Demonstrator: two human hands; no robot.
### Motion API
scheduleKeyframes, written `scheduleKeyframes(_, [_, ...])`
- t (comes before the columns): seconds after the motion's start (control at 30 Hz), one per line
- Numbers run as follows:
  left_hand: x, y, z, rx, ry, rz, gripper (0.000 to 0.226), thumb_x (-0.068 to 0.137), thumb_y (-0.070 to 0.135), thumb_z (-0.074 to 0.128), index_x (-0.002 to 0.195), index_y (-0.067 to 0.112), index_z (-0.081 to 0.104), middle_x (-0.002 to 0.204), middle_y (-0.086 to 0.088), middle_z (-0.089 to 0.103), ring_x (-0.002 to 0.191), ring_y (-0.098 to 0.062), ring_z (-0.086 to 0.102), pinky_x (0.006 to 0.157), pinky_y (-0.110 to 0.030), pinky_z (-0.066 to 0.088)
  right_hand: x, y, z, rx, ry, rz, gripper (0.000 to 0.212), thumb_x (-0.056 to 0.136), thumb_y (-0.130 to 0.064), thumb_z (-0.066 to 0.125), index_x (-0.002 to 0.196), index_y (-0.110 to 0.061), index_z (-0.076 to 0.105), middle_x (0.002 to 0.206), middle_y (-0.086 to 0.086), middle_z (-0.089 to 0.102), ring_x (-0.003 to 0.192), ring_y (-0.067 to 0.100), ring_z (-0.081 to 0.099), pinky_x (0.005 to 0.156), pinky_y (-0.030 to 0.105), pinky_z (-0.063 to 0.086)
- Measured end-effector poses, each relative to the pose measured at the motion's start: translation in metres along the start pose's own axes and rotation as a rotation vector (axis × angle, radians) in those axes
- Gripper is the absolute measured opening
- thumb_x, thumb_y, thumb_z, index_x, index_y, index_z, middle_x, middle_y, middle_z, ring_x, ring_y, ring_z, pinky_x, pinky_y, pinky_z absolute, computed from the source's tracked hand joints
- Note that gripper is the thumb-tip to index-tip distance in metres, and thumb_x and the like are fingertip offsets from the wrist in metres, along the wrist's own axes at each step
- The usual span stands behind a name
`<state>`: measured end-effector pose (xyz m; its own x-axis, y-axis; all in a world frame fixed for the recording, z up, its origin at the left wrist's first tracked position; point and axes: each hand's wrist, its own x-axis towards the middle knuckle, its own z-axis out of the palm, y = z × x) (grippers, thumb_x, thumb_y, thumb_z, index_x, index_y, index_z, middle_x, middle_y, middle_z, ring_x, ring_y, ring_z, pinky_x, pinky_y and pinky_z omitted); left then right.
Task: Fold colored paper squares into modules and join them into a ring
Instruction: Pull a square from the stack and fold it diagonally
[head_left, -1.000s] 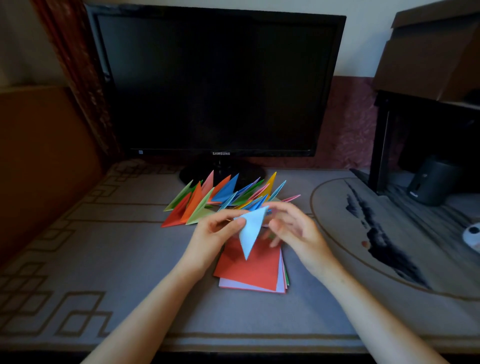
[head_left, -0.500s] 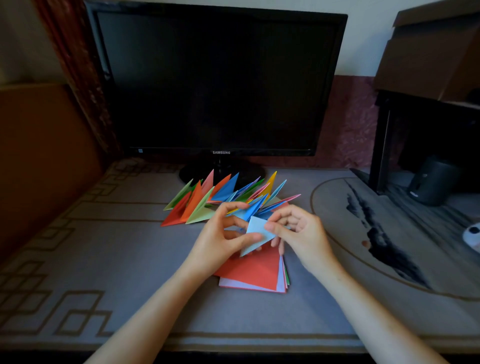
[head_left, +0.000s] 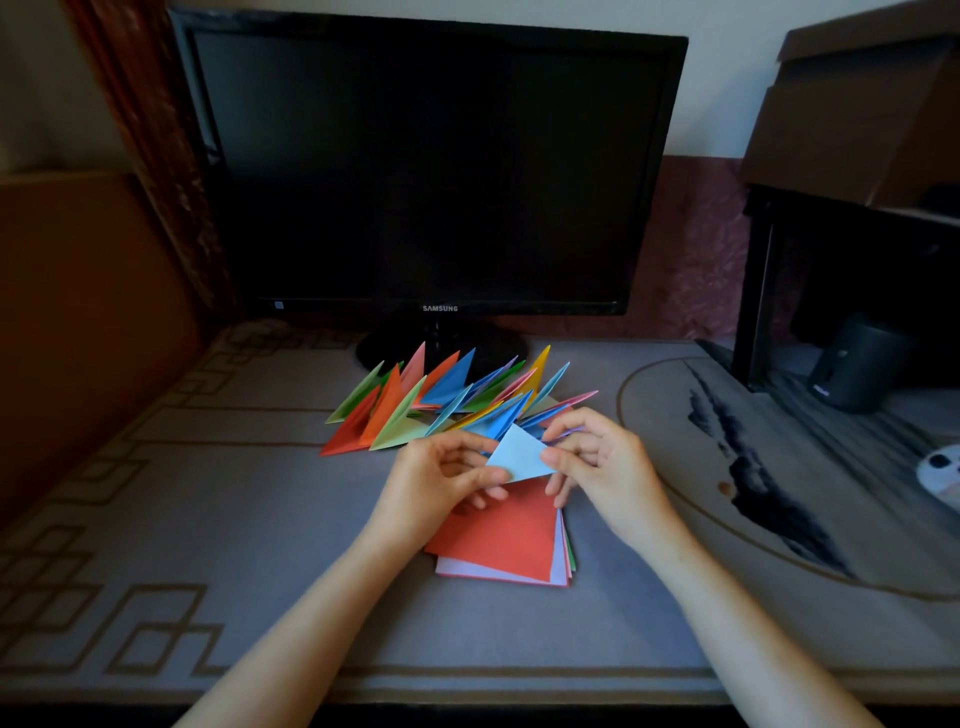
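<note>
A light blue folded paper piece is held between both hands above the table. My left hand pinches its lower left edge with thumb and fingers. My right hand pinches its right corner. Under the hands lies a stack of flat paper squares with a red sheet on top. Behind the hands, a fan of several folded pointed modules in red, orange, green, blue, yellow and pink lies on the table; I cannot tell whether they are joined.
A black monitor on a round stand rises just behind the modules. The grey patterned table cover runs to the near edge. A dark shelf unit with a small black speaker stands at the right.
The light blue piece hung point-down a second ago. Both hands have since turned it up and flatter, and now grip it at opposite sides.
</note>
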<state>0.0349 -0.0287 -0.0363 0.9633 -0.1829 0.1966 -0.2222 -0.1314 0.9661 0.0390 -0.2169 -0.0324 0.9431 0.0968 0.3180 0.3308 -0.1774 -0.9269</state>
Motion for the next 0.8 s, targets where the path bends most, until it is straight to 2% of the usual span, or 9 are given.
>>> scheduleKeyframes(0.07, [0.0,0.0,0.001,-0.01,0.002,0.005,0.021,0.075,0.004,0.074,0.092,0.011,0.064,0.066,-0.007,0.071,0.059,-0.025,0.064,0.058,-0.029,0.052,0.001,0.0,-0.001,-0.02,0.002,-0.009,0.014,0.084,0.005,0.06,0.083,-0.008,0.058,0.054,0.007,0.061,0.047,0.028,0.057,0.05,0.031,0.049])
scheduleKeyframes(0.13, [0.001,0.002,0.003,-0.025,-0.001,0.012,0.023,0.074,0.002,0.074,0.092,0.012,0.064,0.065,-0.007,0.07,0.057,-0.02,0.065,0.057,-0.026,0.053,0.001,0.001,-0.003,-0.018,0.008,-0.01,0.014,0.084,0.006,0.06,0.081,-0.008,0.058,0.053,0.007,0.061,0.047,0.028,0.057,0.05,0.033,0.049])
scheduleKeyframes(0.2, [0.0,0.003,0.004,-0.032,0.003,0.019,0.024,0.073,0.0,0.074,0.092,0.012,0.063,0.065,-0.008,0.069,0.053,-0.014,0.064,0.054,-0.021,0.052,0.001,0.001,-0.004,-0.015,0.014,-0.007,0.016,0.084,0.008,0.06,0.08,-0.007,0.058,0.051,0.006,0.06,0.045,0.025,0.057,0.048,0.031,0.05])
scheduleKeyframes(0.37, [0.0,-0.002,-0.002,-0.014,0.061,0.031,0.017,0.077,-0.002,0.071,0.089,0.009,0.065,0.058,-0.004,0.067,0.053,-0.014,0.063,0.054,-0.02,0.051,0.001,0.003,-0.014,-0.041,0.026,0.044,0.021,0.085,0.011,0.057,0.077,-0.009,0.059,0.051,0.003,0.059,0.043,0.016,0.057,0.042,0.024,0.047])
scheduleKeyframes(0.47, [0.0,-0.001,-0.005,-0.018,0.125,0.048,0.012,0.08,-0.002,0.068,0.086,0.008,0.066,0.066,-0.006,0.066,0.055,-0.006,0.062,0.055,-0.016,0.05,-0.001,0.0,-0.028,-0.026,0.031,0.072,0.018,0.086,0.009,0.056,0.081,-0.006,0.062,0.059,0.007,0.061,0.043,0.013,0.054,0.04,0.021,0.042])
scheduleKeyframes(0.63, [0.001,-0.007,-0.008,0.315,0.141,0.184,0.01,0.084,0.017,0.068,0.083,0.027,0.07,0.079,0.02,0.068,0.075,0.004,0.06,0.069,-0.009,0.043,-0.004,-0.006,-0.05,-0.031,-0.122,0.149,0.01,0.088,0.003,0.057,0.092,-0.001,0.065,0.065,0.004,0.065,0.046,0.01,0.05,0.04,0.018,0.038])
scheduleKeyframes(0.7, [0.001,-0.009,-0.009,0.383,0.104,0.211,0.006,0.084,0.022,0.068,0.085,0.027,0.071,0.082,0.022,0.068,0.084,0.005,0.059,0.072,-0.009,0.041,-0.005,-0.003,-0.055,-0.099,-0.132,0.202,0.01,0.088,0.001,0.058,0.092,-0.004,0.066,0.062,0.002,0.065,0.045,0.009,0.049,0.04,0.016,0.035])
scheduleKeyframes(0.8, [0.002,-0.013,-0.011,0.451,0.029,0.233,0.007,0.083,0.026,0.069,0.089,0.025,0.073,0.09,0.017,0.066,0.091,0.002,0.056,0.078,-0.009,0.039,-0.003,0.003,-0.062,-0.112,-0.024,0.248,0.012,0.089,0.001,0.056,0.09,-0.006,0.067,0.065,0.008,0.065,0.045,0.008,0.049,0.038,0.015,0.032])
